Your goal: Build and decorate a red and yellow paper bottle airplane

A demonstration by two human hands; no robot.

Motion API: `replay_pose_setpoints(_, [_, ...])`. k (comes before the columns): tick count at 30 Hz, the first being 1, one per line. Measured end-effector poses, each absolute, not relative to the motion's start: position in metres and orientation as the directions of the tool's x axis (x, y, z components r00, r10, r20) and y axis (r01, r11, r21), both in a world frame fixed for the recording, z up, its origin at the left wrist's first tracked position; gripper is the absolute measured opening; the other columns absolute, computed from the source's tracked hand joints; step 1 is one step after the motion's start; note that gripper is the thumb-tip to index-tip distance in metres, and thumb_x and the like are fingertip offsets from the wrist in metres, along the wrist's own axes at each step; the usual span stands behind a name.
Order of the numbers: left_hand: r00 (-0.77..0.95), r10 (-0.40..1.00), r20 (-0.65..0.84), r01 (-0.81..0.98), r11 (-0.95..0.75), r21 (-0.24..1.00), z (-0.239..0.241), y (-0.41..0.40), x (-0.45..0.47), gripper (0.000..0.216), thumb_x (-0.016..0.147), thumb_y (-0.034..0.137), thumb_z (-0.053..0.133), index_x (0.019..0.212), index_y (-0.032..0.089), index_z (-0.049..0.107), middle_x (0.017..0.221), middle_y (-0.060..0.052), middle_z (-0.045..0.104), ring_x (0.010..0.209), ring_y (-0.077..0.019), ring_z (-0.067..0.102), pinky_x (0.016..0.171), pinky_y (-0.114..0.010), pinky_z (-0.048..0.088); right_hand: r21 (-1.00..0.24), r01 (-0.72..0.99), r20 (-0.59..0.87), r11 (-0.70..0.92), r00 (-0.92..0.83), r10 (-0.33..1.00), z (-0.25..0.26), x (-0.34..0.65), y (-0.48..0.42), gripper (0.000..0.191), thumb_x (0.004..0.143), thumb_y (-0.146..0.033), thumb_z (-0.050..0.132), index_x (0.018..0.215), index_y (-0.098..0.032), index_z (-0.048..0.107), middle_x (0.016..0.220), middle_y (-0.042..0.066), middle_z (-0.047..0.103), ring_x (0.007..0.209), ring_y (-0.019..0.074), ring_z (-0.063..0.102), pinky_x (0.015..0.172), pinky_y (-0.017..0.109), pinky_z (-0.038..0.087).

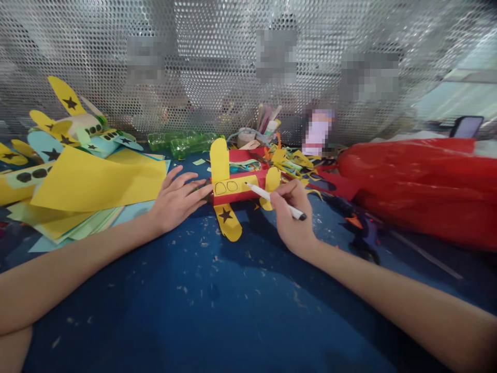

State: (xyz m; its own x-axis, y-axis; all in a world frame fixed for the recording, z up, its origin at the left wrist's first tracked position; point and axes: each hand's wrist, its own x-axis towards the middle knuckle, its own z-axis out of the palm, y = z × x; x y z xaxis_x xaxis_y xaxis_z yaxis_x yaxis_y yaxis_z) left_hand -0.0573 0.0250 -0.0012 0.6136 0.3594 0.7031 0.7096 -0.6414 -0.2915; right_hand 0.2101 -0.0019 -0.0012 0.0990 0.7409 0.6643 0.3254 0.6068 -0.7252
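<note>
A toy airplane (248, 196), a bottle wrapped in red paper with yellow wings, lies across the blue table. Two rounded window outlines are drawn on its yellow side strip, and the lower wing has a black star. My left hand (174, 199) steadies the nose end, fingers extended over the bottle neck; its thumb is hidden. Between the thumb and fingers of my right hand (295, 217) is a white marker (267, 195), its black tip at the strip just right of the two outlines.
Yellow paper sheets (101, 178) lie stacked at left, with several paper airplanes (83, 124) behind. Green bottles (190, 143) and yellow paper scraps (291, 159) lie at the back. On the right are a red plastic bag (419, 191) and a dark glue gun (363, 228). A perforated metal screen (217, 62) stands behind.
</note>
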Motion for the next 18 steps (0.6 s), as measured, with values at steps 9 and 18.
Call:
replay_pose_setpoints(9, [0.618, 0.328, 0.714, 0.713, -0.616, -0.335, -0.002, 0.0232, -0.0556, 0.032, 0.093, 0.033, 0.06, 0.125, 0.033, 0.058, 0.114, 0.002, 0.071, 0.115, -0.0197, 0.057, 0.115, -0.044, 0.03, -0.714, 0.343, 0.676, 0.61, 0.111, 0.729, -0.0012, 0.2108, -0.001, 0.017, 0.084, -0.017, 0.054, 0.074, -0.024, 0.043, 0.065, -0.005, 0.042, 0.054, 0.0108, 0.039, 0.051, 0.028, 0.034])
replay_pose_setpoints(18, [0.626, 0.321, 0.711, 0.709, -0.615, -0.346, -0.0021, 0.0221, -0.0559, 0.031, 0.092, 0.03, 0.061, 0.123, 0.031, 0.059, 0.115, 0.0, 0.071, 0.116, -0.0201, 0.056, 0.116, -0.043, 0.029, -0.753, 0.312, 0.626, 0.58, 0.064, 0.777, -0.0006, 0.2095, -0.0025, 0.019, 0.085, -0.02, 0.056, 0.073, -0.024, 0.041, 0.059, -0.007, 0.041, 0.048, 0.0098, 0.035, 0.046, 0.026, 0.029])
